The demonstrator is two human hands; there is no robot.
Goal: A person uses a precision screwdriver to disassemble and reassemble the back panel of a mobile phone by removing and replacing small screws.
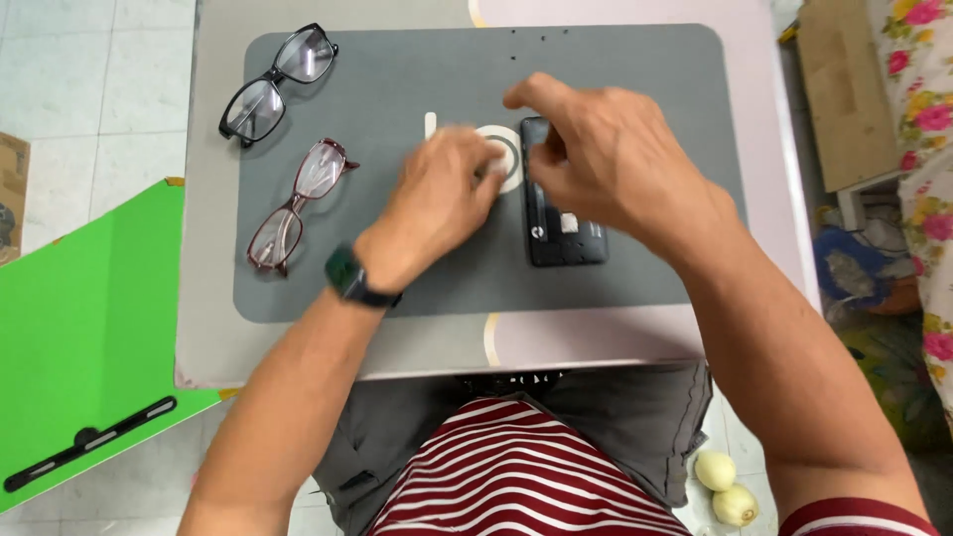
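Hands meet over the middle of a grey mat on a small bench. The left hand, with a dark watch on its wrist, has its fingers curled onto a white ring-shaped disc, seemingly pinching it, though motion blur keeps me from telling how firm the hold is. The right hand hovers with bent, loosely spread fingers over the top end of a black phone-like device lying just right of the disc; whether it grips that end I cannot tell. Disc and device sit side by side, so the work looks to be in its middle. Black-framed glasses and dark red glasses lie untouched to the left. On the floor, a green board carries a black strip, and two pale onions sit lower right.
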